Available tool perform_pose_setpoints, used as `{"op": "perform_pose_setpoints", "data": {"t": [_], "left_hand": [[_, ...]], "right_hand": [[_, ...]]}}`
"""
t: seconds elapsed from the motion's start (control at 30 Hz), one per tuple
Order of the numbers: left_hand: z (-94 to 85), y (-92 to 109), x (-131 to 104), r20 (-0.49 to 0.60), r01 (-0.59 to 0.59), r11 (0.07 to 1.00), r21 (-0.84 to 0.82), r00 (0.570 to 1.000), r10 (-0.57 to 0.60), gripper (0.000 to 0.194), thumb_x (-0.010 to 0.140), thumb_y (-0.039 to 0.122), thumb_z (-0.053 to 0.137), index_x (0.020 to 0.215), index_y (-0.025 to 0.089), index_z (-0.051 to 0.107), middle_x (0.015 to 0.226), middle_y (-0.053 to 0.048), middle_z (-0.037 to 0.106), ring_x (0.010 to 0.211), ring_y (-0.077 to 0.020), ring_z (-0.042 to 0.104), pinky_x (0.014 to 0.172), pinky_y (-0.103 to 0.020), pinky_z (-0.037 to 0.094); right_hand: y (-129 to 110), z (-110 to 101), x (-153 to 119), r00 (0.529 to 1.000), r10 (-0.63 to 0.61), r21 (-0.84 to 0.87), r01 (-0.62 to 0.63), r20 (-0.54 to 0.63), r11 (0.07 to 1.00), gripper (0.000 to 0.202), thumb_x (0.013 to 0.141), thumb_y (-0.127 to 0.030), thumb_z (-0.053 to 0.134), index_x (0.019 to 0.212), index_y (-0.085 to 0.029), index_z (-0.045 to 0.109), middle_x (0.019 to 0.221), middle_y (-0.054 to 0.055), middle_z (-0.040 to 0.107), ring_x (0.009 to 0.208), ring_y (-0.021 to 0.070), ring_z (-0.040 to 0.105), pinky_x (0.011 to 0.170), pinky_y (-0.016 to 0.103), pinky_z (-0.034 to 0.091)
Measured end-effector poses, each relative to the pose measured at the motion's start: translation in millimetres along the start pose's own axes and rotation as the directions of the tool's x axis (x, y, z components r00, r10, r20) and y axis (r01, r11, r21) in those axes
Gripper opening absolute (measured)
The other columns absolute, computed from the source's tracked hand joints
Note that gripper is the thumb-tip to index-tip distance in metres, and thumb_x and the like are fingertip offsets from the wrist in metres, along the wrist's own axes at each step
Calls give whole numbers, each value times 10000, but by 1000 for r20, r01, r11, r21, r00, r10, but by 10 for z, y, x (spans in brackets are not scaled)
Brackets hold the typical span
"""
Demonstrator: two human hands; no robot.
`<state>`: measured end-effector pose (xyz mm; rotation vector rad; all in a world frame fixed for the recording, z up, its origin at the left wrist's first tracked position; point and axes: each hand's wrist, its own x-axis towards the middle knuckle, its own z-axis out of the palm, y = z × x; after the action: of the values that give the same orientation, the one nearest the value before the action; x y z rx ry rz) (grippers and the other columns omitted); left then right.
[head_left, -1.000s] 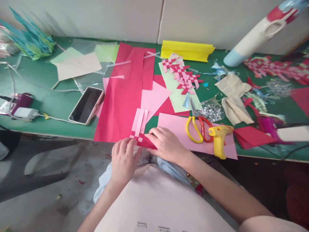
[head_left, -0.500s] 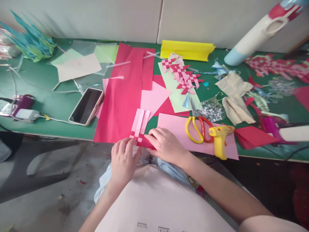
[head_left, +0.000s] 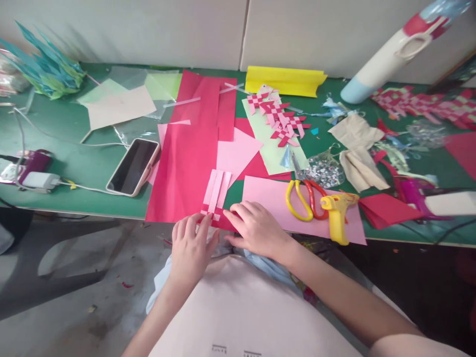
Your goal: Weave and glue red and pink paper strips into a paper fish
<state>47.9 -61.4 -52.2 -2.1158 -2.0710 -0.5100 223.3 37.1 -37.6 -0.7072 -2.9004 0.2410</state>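
At the table's front edge lies a small weave of pink and red paper strips, its long pink strips pointing away from me and a checkered red band near the edge. My left hand grips the lower left of this weave with bent fingers, the thumb on the near side. On the other side, my right hand holds the right end of a red paper strip between thumb and fingers. My fingers partly cover the near end of the weave. Beneath it spreads a large red paper sheet.
A phone lies to the left. On the right are scissors, a yellow glue gun and a bag of googly eyes. Several woven paper fish rest farther back. A white bottle-shaped object leans against the wall.
The view has shifted very slightly. My left fingers have spread a little at the weave's near edge; the right hand stays almost in place.
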Motion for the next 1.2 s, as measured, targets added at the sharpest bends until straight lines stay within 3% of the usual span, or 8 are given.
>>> {"op": "perform_pose_setpoints", "data": {"t": [0.23, 0.37, 0.5, 0.87, 1.2], "left_hand": [[-7, -38, 61, 85, -42, 998, 48, 996, 38, 422, 881, 331, 573, 1276, 183, 591, 1066, -145, 625, 933, -293, 557, 822, -437, 460], [-6, -53, 83, 68, -76, 997, 22, 995, 74, 406, 883, 295, 567, 1263, 155, 587, 1218, -162, 621, 1108, -331, 552, 908, -467, 459], [12, -97, 98, 90, -115, 993, -21, 989, 117, 443, 896, 281, 549, 1318, 150, 531, 1339, -136, 590, 1270, -340, 489, 998, -484, 433], [38, -159, 125, 92, -185, 982, -29, 978, 187, 460, 898, 309, 558, 1314, 116, 532, 1313, -153, 611, 1241, -332, 531, 998, -471, 462], [11, -175, 163, 133, -239, 971, -2, 962, 237, 482, 900, 324, 551, 1343, 138, 508, 1367, -128, 577, 1265, -350, 508, 1006, -509, 423]], "right_hand": [[47, -68, 77, 995, 90, 43, -89, -30, 995, 399, 956, -440, 478, 1161, -131, 626, 1057, 135, 625, 971, 274, 521, 837, 415, 448], [98, -95, 143, 994, 111, -5, -111, -23, 994, 415, 936, -412, 529, 1247, -145, 592, 1283, 152, 566, 1148, 315, 461, 922, 458, 423], [106, -68, 162, 996, 92, -22, -92, -9, 996, 381, 936, -381, 534, 1240, -162, 607, 1363, 124, 545, 1191, 320, 439, 942, 473, 417], [118, 12, 149, 996, 82, -31, -83, -18, 996, 447, 954, -373, 496, 1343, -157, 531, 1423, 95, 523, 1212, 325, 433, 950, 481, 426], [113, 27, 164, 995, 86, -45, -88, -44, 995, 426, 928, -366, 552, 1289, -139, 568, 1411, 105, 534, 1205, 313, 448, 964, 461, 430]]}}
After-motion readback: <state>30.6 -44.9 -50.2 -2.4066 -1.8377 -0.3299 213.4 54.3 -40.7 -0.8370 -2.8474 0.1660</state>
